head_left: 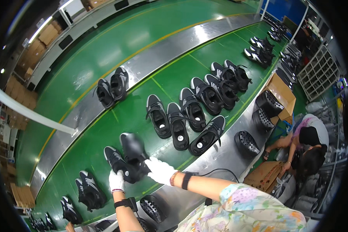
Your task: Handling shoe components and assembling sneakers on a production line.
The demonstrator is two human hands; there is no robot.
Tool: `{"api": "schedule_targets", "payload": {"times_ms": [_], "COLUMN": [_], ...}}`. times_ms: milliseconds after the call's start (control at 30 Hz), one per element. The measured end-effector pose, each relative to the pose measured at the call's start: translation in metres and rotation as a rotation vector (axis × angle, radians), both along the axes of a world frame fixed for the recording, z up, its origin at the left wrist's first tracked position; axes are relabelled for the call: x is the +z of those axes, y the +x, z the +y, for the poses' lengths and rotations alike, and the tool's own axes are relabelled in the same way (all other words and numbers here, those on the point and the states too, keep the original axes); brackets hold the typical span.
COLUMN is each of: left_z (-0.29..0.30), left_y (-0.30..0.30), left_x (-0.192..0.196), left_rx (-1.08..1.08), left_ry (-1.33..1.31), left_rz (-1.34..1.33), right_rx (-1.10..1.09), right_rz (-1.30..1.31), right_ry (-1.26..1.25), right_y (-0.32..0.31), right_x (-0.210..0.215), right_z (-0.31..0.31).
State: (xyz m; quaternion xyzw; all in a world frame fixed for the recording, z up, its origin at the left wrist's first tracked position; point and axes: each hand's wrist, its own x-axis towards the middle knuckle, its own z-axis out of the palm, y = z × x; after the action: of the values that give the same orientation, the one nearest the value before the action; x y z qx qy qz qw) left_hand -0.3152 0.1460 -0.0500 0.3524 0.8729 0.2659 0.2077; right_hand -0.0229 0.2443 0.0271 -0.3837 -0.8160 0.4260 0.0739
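Both my hands wear white gloves and work at a pair of black sneakers on the green belt. My left hand closes on the heel end of the left sneaker, which has a grey toe. The fingers of my right hand are closed at the heel of the right sneaker. A smooth, blurred dark patch covers much of that shoe's upper, so its detail cannot be made out. Just right of the pair, several black and grey sneakers sit on the belt, some with round white labels inside.
Along the near metal ledge stand black perforated shoe-shaped blocks and an open cardboard box. Another sneaker pair rests on the far metal rail. A person bends over cartons at the right. A white curved bar crosses at left.
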Motion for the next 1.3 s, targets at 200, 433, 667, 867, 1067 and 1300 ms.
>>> {"api": "schedule_targets", "payload": {"times_ms": [200, 433, 667, 867, 1067, 1300], "left_z": [0.037, 0.143, 0.227, 0.224, 0.202, 0.212], "left_y": [0.074, 0.237, 0.264, 0.241, 0.214, 0.196], "left_x": [0.059, 0.109, 0.051, 0.051, 0.044, 0.028], "left_rx": [0.191, -0.856, -0.756, -0.413, -0.249, -0.363], "left_ry": [0.058, 0.293, -0.262, -0.137, -0.066, -0.097], "left_rz": [0.636, 0.423, 0.598, 0.417, 0.550, 0.598], "right_rx": [-0.345, -0.503, -0.617, -0.552, -0.462, -0.515], "right_rz": [-0.192, -0.301, 0.036, 0.139, 0.058, 0.069], "right_ry": [0.389, 0.161, 0.029, 0.421, 0.195, 0.347], "right_y": [0.135, 0.168, 0.210, 0.244, 0.234, 0.233], "right_x": [0.022, -0.047, 0.060, 0.096, 0.024, -0.015], "right_z": [0.021, 0.036, 0.015, 0.043, 0.129, 0.152]}}
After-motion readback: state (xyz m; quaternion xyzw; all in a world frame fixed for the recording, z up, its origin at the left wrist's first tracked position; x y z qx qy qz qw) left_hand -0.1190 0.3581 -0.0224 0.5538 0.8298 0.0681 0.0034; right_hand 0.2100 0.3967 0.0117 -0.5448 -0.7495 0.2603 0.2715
